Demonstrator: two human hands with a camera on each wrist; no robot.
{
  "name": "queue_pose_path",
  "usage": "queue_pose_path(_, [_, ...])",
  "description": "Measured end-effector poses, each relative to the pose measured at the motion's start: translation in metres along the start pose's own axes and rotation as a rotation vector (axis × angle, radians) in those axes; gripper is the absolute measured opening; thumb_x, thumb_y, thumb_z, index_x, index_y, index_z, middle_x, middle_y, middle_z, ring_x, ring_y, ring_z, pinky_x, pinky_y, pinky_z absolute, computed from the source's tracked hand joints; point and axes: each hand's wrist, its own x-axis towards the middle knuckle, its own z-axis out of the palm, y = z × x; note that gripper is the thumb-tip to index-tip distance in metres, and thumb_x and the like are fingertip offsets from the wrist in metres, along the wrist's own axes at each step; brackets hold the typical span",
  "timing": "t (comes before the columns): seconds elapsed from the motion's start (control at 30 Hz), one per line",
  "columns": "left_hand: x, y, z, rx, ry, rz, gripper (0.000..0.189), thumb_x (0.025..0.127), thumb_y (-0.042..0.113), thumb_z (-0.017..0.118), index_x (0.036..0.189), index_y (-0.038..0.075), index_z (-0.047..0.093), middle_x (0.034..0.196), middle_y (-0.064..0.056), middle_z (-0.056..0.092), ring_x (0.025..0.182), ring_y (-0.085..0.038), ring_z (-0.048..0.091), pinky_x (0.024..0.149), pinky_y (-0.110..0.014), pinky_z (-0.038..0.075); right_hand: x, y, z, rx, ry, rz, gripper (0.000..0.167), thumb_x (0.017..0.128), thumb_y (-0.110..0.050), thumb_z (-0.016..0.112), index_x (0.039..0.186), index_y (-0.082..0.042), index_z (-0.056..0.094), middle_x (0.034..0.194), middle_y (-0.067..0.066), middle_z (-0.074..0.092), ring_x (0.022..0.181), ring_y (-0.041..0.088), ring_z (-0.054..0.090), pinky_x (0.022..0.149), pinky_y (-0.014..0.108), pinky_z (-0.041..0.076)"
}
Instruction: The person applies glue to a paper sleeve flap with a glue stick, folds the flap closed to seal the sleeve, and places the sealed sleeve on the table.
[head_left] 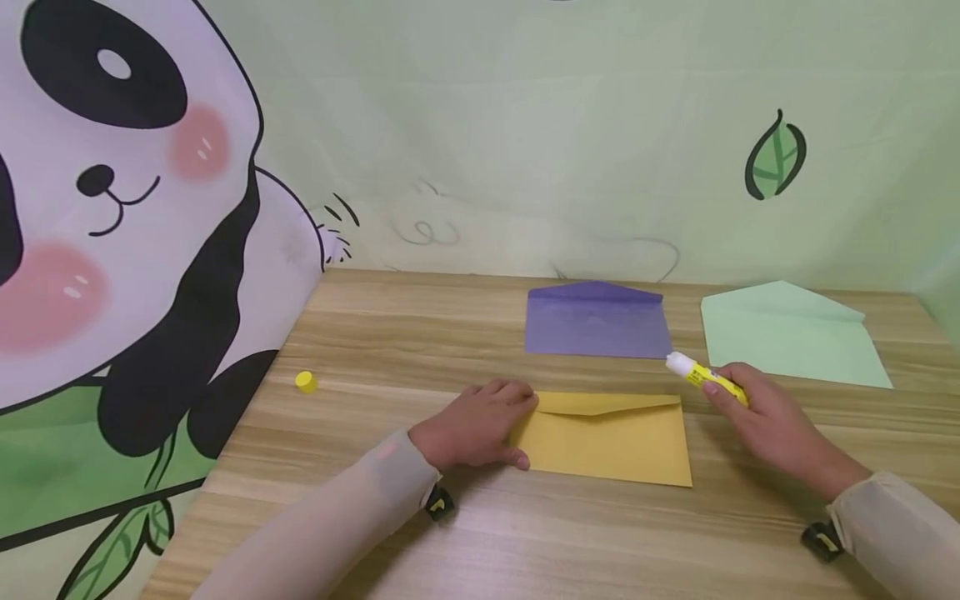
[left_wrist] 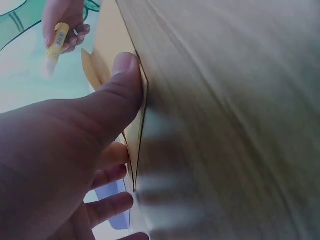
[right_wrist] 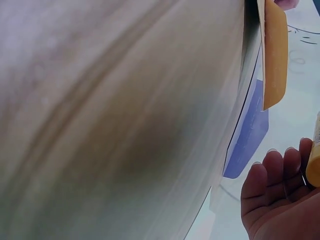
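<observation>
A yellow envelope [head_left: 611, 446] lies on the wooden table, its flap [head_left: 600, 403] side away from me and slightly raised. My left hand [head_left: 478, 425] rests on the envelope's left end; in the left wrist view the thumb [left_wrist: 122, 87] presses on its corner, with the other fingers spread along the edge. To the right of the envelope, my right hand [head_left: 772, 421] holds a yellow glue stick [head_left: 716, 382] above the table. The stick is uncapped, its white end pointing left and away. In the right wrist view only the stick's yellow base [right_wrist: 314, 167] shows.
Behind the yellow envelope lies a purple envelope [head_left: 596, 325], and a pale green envelope [head_left: 795, 342] lies at the back right, both with flaps upward. A small yellow cap [head_left: 306, 382] stands near the table's left edge. A panda-printed cloth [head_left: 480, 125] hangs behind the table.
</observation>
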Motion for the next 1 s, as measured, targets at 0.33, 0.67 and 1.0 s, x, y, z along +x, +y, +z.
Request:
queue_pose_path(0.33, [0.006,0.009,-0.01,0.196,-0.01,0.051,0.086,0.081,0.066,0.068,0.153,0.027,0.042,0.134,-0.002,0.058,0.125,-0.026,0.055,0.108,-0.042,0.044,0.002,-0.001,0.0,-0.014,0.001,-0.009,0.022,0.105,-0.029,0.053,0.11,-0.008,0.057,0.083,0.004,0.05,0.068,0.013,0.043,0.057,0.027,0.037])
queue_pose_path(0.67, [0.011,0.022,-0.021,0.232,-0.077,0.03,0.08,0.085,0.059,0.07,0.152,0.025,0.044,0.143,-0.004,0.05,0.123,-0.024,0.056,0.094,-0.038,0.054,0.002,-0.001,-0.001,-0.01,0.0,-0.013,0.023,0.104,-0.029,0.054,0.108,-0.007,0.057,0.082,0.004,0.049,0.069,0.012,0.044,0.058,0.027,0.038])
queue_pose_path(1.0, [0.019,0.021,-0.023,0.059,-0.106,0.082,0.073,0.09,0.057,0.065,0.144,0.01,0.052,0.151,-0.002,0.046,0.138,-0.022,0.046,0.11,-0.033,0.043,0.003,-0.001,0.0,0.002,-0.003,-0.02,0.022,0.104,-0.028,0.055,0.108,-0.007,0.057,0.082,0.004,0.048,0.069,0.012,0.043,0.058,0.027,0.037])
